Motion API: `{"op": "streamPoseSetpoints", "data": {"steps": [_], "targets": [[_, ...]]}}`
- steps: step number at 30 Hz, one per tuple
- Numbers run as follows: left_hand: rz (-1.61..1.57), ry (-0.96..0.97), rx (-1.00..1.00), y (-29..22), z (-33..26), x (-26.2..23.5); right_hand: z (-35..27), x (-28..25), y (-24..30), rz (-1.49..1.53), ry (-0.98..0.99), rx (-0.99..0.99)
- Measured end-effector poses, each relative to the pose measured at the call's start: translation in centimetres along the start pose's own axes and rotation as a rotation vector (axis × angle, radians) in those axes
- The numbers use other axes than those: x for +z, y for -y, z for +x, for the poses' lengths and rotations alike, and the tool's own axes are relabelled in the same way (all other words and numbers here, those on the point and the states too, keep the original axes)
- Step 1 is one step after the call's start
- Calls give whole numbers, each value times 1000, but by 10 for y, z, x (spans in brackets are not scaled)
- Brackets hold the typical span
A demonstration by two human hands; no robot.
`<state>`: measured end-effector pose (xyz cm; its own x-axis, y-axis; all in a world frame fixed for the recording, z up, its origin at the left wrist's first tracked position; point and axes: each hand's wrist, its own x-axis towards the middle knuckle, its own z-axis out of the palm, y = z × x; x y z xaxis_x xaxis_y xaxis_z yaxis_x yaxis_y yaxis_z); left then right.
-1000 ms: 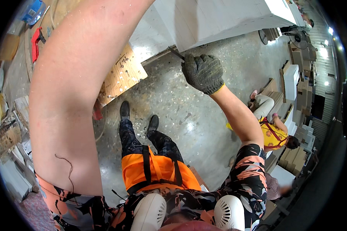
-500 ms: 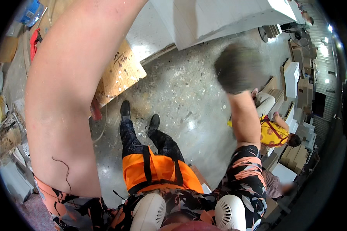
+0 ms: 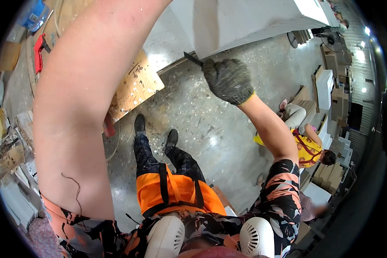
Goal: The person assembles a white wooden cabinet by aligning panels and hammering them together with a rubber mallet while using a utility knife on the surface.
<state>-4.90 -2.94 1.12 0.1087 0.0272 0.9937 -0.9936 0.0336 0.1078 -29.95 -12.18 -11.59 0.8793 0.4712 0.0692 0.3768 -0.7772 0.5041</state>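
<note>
Near white panel (image 3: pixel 249 23), right hand (image 3: pixel 228 81), fingers tight around dark tool (image 3: pixel 192 58)

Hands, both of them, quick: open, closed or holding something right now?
Left hand: out of view past the picture's top edge, so it cannot be told.
Right hand: closed and gloved, holding a thin dark tool.

A blue bottle (image 3: pixel 33 18) sits just beyond the red tool (image 3: pixel 38 58), brown boxes (image 3: pixel 339 105) well to the tool's right.

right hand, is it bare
No, the right hand, gripping a narrow dark tool, wears a dark knitted glove.
</note>
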Motion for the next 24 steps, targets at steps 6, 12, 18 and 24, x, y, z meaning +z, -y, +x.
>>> {"op": "streamPoseSetpoints", "data": {"steps": [6,12,18,24], "targets": [[48,6,50,7,2,-2,-30,8,-50,-578,-512,121],[64,-15,51,10,1,-2,-11,-50,-67,-352,-264,132],[19,33,-14,-2,1,-2,-19,-28,-47,-326,-482,97],[77,55,61,6,0,-7,-6,-60,-89,-599,-583,103]]}}
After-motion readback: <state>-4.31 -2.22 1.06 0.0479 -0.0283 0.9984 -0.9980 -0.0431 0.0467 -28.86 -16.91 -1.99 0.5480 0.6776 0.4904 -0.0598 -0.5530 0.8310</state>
